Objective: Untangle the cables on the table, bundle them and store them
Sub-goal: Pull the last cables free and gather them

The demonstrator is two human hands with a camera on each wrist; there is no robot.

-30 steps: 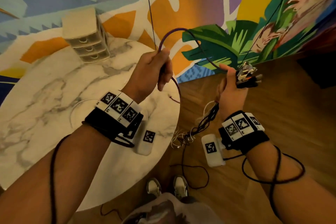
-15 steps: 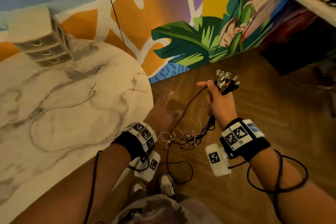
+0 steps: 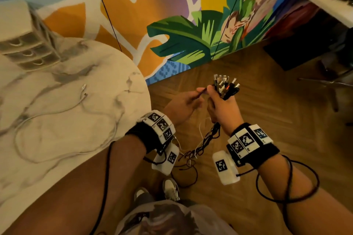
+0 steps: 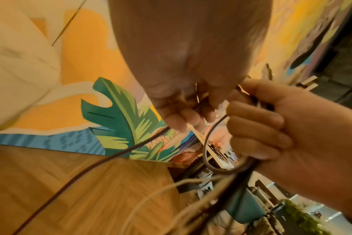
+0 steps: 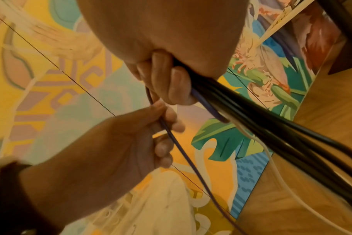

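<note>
Over the wooden floor beside the table, my right hand (image 3: 216,99) grips a bundle of cables (image 5: 271,127), mostly black. Their plugs (image 3: 225,86) stick up above the fist. The loose lengths hang down in a tangle (image 3: 200,147) towards the floor. My left hand (image 3: 199,95) is right beside it and pinches a thin purple cable (image 5: 181,151) that runs out of the bundle. In the left wrist view this cable (image 4: 110,157) trails down to the left. One white cable (image 3: 82,105) lies in loose loops on the marble table (image 3: 57,168).
A small beige drawer unit (image 3: 24,44) stands at the table's far left. A painted mural wall (image 3: 181,34) runs behind. A dark box and metal legs (image 3: 315,74) stand on the floor at right. My shoes (image 3: 170,189) are below the hanging cables.
My left hand came down from holding the purple loop high over the table edge, passed low with fingers spread, and now pinches the purple cable beside the right hand. The right hand kept its grip.
</note>
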